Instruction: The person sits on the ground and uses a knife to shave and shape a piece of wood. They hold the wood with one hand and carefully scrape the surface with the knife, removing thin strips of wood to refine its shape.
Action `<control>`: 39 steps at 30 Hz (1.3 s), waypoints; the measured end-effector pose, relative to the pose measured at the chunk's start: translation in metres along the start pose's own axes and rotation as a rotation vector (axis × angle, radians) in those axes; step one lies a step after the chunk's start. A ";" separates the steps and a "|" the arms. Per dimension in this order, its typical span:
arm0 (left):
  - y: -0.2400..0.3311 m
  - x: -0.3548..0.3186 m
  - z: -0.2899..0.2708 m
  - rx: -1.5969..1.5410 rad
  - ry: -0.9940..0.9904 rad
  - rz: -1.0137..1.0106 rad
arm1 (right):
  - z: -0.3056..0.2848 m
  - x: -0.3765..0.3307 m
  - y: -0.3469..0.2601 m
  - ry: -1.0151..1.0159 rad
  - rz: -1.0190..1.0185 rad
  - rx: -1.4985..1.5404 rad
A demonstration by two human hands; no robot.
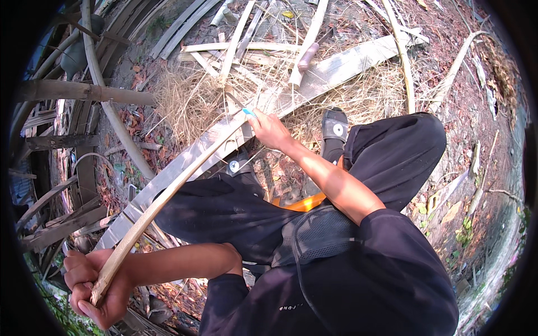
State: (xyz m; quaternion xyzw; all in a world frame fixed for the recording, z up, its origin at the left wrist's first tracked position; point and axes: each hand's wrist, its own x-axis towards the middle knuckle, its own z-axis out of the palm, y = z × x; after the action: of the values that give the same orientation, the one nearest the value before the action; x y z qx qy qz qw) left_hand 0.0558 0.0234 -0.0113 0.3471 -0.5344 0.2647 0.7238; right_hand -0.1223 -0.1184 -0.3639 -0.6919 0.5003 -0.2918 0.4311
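My left hand (103, 285), at the lower left, is closed around the near end of a long pale wooden strip (162, 199). The strip rises slantwise across my left leg to the middle of the view, its far end by my right hand. That right hand (272, 131) is closed on a knife with a bit of blue handle (249, 112) showing. A thin blade (235, 100) points up and left from it, close to the strip's far end. Under the strip lies a long grey plank (358, 63), with curly straw-coloured shavings (182, 98) heaped along it.
A tool with a brown handle (307, 57) lies by the plank's far part. Pale cut strips (241, 47) and poles are strewn beyond. Bamboo poles (89, 92) and stacked timber fill the left side. Something orange (305, 203) shows beneath me, between my legs.
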 end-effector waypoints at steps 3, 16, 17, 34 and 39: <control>0.002 0.001 -0.003 0.020 0.020 0.003 | 0.012 -0.018 -0.006 -0.001 -0.130 -0.376; 0.003 -0.003 0.005 -0.037 0.094 0.023 | 0.007 -0.009 0.038 -0.648 0.603 0.856; 0.002 -0.002 0.004 -0.034 0.098 0.023 | 0.008 -0.009 0.026 -0.581 0.573 0.708; -0.012 0.002 -0.011 -0.066 0.046 -0.073 | -0.033 0.027 0.039 0.356 0.411 -0.084; -0.012 0.005 -0.011 -0.025 0.135 -0.087 | -0.054 0.019 0.051 0.547 0.325 -0.167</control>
State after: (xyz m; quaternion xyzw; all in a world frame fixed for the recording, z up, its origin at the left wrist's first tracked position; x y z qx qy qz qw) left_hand 0.0728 0.0253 -0.0115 0.3425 -0.4721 0.2491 0.7732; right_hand -0.1838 -0.1592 -0.3848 -0.5319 0.7235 -0.3523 0.2636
